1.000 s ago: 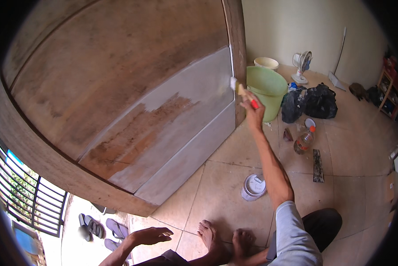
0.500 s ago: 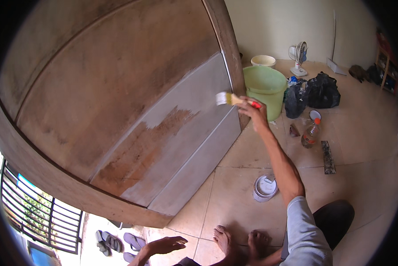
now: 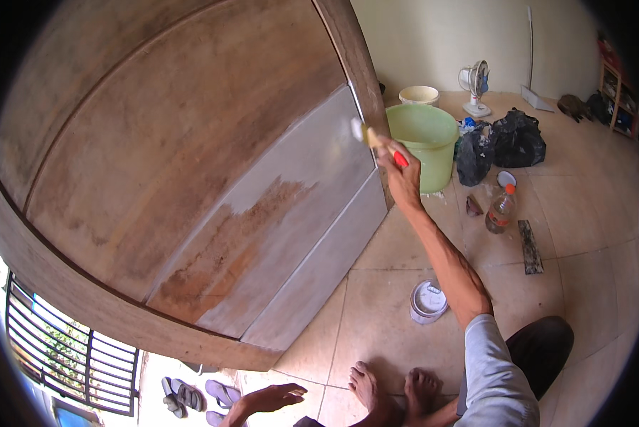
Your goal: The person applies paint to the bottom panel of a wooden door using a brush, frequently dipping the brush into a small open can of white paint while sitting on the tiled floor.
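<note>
My right hand (image 3: 402, 174) is closed round the handle of a paintbrush (image 3: 373, 138) with a red end. The pale, paint-loaded bristles are at the upper right part of a wooden door (image 3: 213, 114), slightly blurred. Grey-white paint covers much of the door's lower panel (image 3: 319, 156), while a brown patch (image 3: 223, 242) shows bare at its middle and lower left. My left hand (image 3: 275, 397) hangs low near the bottom edge, empty, its fingers stretched out. On the floor below my right forearm stands an open paint can (image 3: 429, 300) with white paint in it.
Behind the door edge stand a green bucket (image 3: 429, 149) and a cream tub (image 3: 419, 95). A white fan (image 3: 477, 89), black plastic bags (image 3: 517, 141), a bottle (image 3: 502, 208) and a dark flat strip (image 3: 530, 247) are to the right. Slippers (image 3: 184, 395) lie by the barred gate (image 3: 70, 349).
My right hand has moved the paintbrush up along the door panel, and the brush has tilted. The view has shifted slightly. My left hand stays low and empty.
</note>
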`<state>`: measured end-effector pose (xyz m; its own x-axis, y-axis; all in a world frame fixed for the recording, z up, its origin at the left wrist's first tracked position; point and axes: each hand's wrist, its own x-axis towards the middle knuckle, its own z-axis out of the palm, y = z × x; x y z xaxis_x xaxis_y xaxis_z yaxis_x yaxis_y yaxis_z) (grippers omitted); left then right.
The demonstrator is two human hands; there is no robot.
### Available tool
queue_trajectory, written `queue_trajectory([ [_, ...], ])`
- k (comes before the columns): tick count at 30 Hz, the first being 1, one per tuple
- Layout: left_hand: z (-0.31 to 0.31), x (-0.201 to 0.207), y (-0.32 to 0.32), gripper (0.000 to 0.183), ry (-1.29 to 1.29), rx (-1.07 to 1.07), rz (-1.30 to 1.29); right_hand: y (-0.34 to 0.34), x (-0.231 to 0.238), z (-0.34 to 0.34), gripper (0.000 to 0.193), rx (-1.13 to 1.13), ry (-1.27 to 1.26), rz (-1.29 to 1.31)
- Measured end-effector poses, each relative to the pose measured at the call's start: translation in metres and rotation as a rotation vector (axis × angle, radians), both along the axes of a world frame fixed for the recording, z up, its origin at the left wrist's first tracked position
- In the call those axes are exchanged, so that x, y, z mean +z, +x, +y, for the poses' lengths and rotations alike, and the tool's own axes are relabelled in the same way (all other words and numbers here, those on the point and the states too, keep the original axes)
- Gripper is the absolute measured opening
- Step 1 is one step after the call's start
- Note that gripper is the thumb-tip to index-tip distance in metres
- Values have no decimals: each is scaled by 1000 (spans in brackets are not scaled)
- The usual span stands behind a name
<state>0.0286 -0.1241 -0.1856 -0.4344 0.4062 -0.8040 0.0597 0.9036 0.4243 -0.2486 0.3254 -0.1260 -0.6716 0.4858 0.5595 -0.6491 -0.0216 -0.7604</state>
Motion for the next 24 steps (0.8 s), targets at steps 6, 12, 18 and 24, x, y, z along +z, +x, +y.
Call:
queue_trajectory([
  [6,12,10,-1,49,-23,-10,3,-9,9,-9,31,-147,248,8],
  [12,6,3,1,50,9,-9,-4,-13,14,-3,29,-134,54,-51],
  [18,-2,-4,4,50,44,-19,19,0,17,-13,28,-149,203,-3],
  [24,-4,-11,5,51,50,-28,19,-1,19,-16,27,-161,337,20],
])
